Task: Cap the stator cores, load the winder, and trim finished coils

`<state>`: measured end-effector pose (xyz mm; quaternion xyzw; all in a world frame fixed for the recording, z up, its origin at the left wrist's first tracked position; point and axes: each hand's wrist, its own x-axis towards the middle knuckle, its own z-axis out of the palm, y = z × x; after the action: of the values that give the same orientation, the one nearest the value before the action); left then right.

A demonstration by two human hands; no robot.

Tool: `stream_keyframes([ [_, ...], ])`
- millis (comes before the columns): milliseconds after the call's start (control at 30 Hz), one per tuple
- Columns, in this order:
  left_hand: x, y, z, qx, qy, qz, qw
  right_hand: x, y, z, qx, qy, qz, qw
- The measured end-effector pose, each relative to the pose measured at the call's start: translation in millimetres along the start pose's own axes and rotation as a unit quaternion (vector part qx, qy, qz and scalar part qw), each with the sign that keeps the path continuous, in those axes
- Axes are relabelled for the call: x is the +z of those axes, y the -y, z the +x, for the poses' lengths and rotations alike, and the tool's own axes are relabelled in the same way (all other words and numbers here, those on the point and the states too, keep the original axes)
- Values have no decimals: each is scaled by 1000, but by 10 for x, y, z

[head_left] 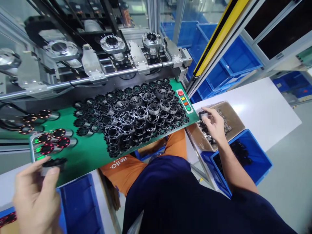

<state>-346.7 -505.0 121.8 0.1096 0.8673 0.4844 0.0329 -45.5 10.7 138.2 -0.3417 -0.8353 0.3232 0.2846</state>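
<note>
Head view: handling single parts seems the step in hand; the next move likely calls for steady fingers. The left hand [36,196] pinches a ring part [58,162], black-rimmed and greyish-sided, at the green board's [89,154] near left; the right hand [215,125] grips a dark-and-silver piece [203,114] above the right-side carton [235,119].

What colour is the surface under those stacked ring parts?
The surface is green, seen best in the head view.
</note>
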Motion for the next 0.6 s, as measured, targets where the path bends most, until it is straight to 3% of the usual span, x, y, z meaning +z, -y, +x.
stream_keyframes([
  [100, 55, -112, 23, -65, -73, -55, 994, -10, 45, -36, -17, -12, -11, 1000],
  [200, 165, -130, 40, -79, -76, -40, 993, 64, -20, -27, -28, -34, -36, 998],
  [400, 310, 13, 44, 44, -58, 197, 978, 243, -242, 7, -41, -27, -96, 994],
  [533, 319, 34, -45, 62, -80, 197, 975, 262, -226, -38, -50, -30, -114, 992],
  [600, 279, 23, -54, 53, -61, 194, 978, 224, -164, -12, -60, -20, -119, 991],
])
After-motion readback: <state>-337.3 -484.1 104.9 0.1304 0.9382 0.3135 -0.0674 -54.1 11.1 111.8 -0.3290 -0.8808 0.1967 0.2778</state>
